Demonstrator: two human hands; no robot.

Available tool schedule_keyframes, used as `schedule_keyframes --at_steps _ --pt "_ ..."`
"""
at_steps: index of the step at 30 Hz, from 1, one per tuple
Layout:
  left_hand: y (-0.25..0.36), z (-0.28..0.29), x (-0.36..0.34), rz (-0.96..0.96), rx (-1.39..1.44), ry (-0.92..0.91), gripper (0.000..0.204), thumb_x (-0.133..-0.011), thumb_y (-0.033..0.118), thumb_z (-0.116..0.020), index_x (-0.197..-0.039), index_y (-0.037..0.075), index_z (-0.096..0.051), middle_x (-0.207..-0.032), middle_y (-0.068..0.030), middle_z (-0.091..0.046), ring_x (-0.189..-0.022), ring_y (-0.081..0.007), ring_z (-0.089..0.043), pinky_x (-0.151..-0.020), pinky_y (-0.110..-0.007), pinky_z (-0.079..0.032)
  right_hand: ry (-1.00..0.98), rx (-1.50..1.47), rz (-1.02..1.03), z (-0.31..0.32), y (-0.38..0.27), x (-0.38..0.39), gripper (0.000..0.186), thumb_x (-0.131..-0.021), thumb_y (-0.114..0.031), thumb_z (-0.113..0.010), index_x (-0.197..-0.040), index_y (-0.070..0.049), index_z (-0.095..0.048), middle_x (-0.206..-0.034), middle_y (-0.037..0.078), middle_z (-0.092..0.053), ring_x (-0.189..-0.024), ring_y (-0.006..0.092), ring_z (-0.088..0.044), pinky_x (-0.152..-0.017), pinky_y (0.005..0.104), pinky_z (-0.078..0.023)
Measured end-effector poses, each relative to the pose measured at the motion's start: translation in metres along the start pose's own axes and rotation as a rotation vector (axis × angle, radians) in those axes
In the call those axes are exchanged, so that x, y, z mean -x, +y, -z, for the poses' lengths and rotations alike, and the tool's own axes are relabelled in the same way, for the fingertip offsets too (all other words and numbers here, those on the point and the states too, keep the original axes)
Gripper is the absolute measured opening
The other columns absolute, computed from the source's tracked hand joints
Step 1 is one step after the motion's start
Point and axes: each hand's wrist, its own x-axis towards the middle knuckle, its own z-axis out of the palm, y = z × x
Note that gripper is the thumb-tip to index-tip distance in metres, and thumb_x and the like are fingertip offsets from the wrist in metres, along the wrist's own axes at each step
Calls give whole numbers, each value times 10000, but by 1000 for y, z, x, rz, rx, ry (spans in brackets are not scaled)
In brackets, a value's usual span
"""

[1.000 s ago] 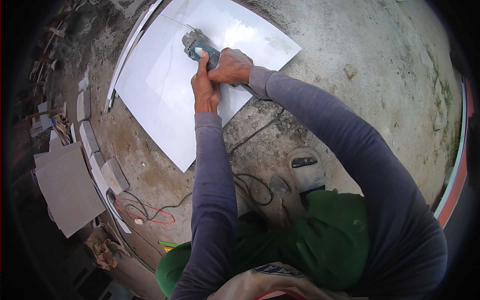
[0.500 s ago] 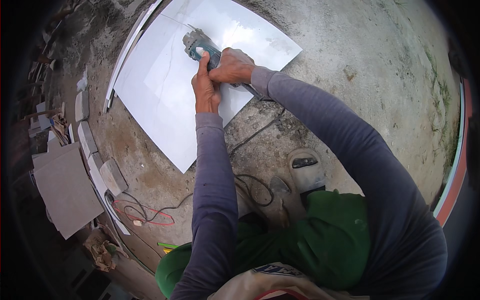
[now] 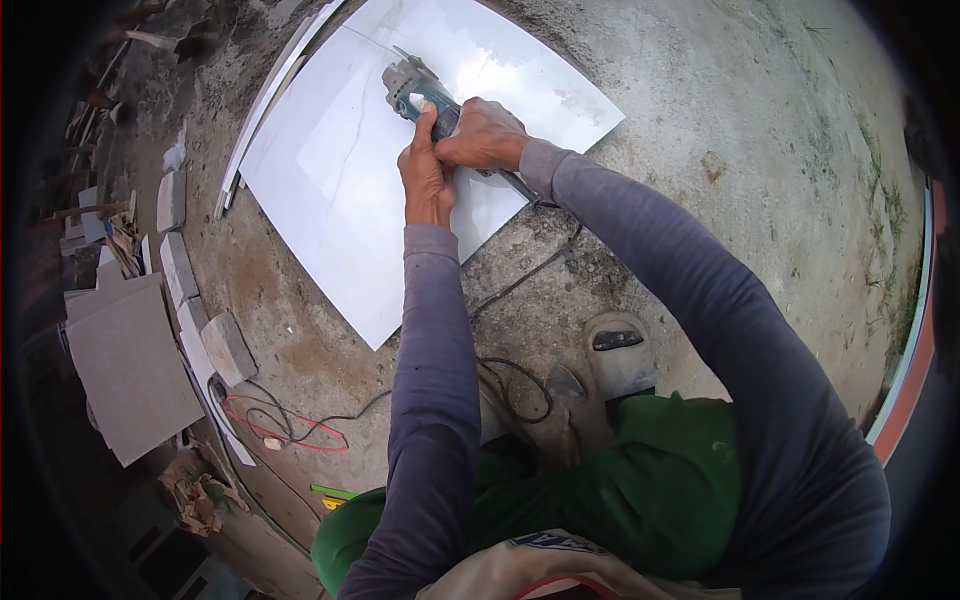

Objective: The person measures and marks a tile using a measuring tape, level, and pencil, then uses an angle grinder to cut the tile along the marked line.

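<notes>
Head: grinder [image 3: 417,92] between the fingers [image 3: 426,121]

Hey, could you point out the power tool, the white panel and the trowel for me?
Power tool [image 3: 411,90]: head view, front of its body.
White panel [image 3: 342,195]: head view, bare upper face.
Trowel [image 3: 565,383]: head view, its blade.

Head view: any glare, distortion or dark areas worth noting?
Head view: glare washes out the white panel right of the power tool; the orange strip at the right edge curves with the fisheye; corners go black, lower left is dim; left hand and right hand show no obvious blur.
</notes>
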Motion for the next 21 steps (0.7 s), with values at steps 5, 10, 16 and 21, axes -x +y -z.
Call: schedule_keyframes --at_steps 5,10,16,21 --pt "20 0 -14 -59 -14 -15 557 -956 430 -833 -1204 -50 -699 -1097 -81 -729 -965 -174 -700 -885 -337 -561 95 -24 50 -2 -13 -19 552 -704 -379 -756 -966 108 -766 -913 270 -770 -862 388 -786 -797 439 -630" --pt "42 29 -45 -151 -101 141 568 -1034 454 -703 -1291 -53 -691 -1160 -109 -741 -1060 -222 -694 -946 -348 -539 70 -17 80 4 -53 -67 541 -711 -353 -747 -1047 69 -783 -1012 247 -792 -955 386 -796 -879 432 -633" --pt "8 64 -35 -681 -1536 653 561 -1042 312 -554 -1501 -7 -607 -1585 -192 -550 -1481 -363 -446 -1215 -512 -331 102 -19 96 -5 -77 -159 513 -720 -361 -746 -1041 35 -793 -1023 214 -795 -965 342 -790 -886 412 -619" --pt "10 62 -34 -567 -1516 665 568 -1051 330 -550 -1528 23 -587 -1672 -134 -471 -1545 -350 -380 -1253 -532 -277 103 -49 95 -16 -105 -208 508 -715 -353 -755 -1054 23 -795 -1035 202 -796 -983 337 -788 -905 395 -612"
